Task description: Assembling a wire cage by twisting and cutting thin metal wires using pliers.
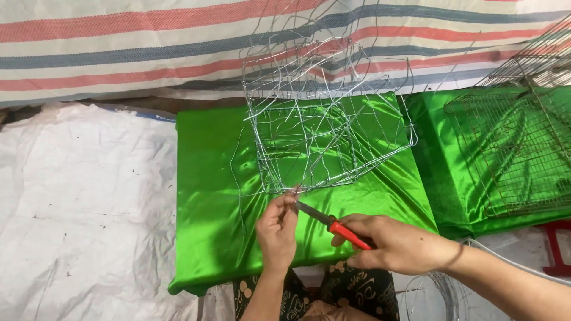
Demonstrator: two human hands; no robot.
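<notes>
A loosely woven wire basket frame sits on a shiny green cloth-covered surface, with many thin wire ends sticking up from its rim. My left hand pinches a wire at the frame's near bottom edge. My right hand grips red-handled pliers, whose dark jaws point at the same wire beside my left fingertips.
A second green-covered surface at the right carries flat wire grid racks. A striped tarp hangs behind. White sheeting covers the floor at the left. A coil of wire lies by my right forearm, and a red stool stands at the right edge.
</notes>
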